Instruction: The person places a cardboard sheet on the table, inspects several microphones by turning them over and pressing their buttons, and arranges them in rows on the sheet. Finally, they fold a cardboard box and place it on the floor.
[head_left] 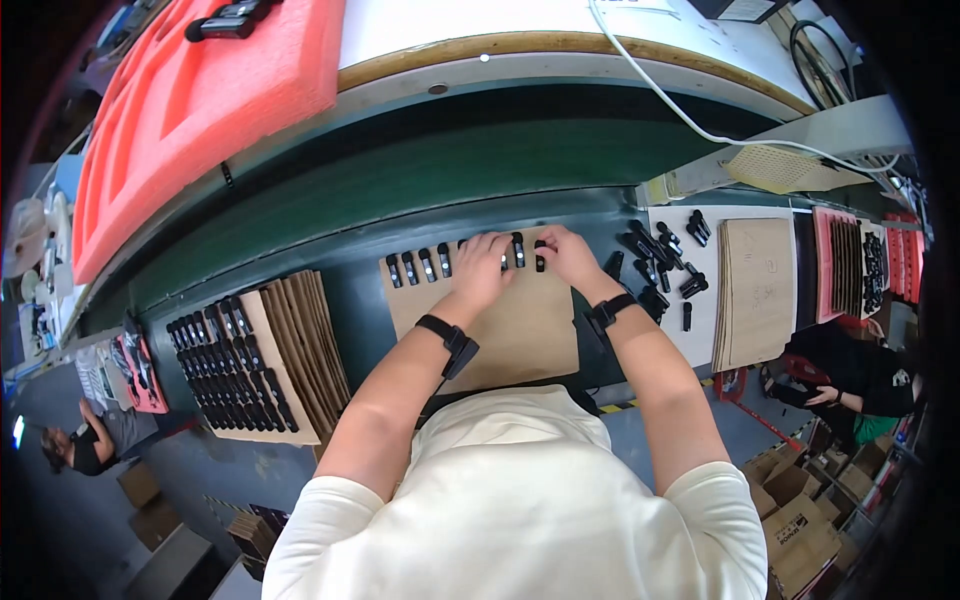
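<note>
The left hand covers part of the row of black gadgets, so how many lie under its fingers cannot be told. Whether the right hand grips or merely touches the end gadget is unclear. In the loose pile, pieces overlap and hide one another. The red foam and white shelf are cut off above, the cream shirt below. The person at far left is too small for detail.
</note>
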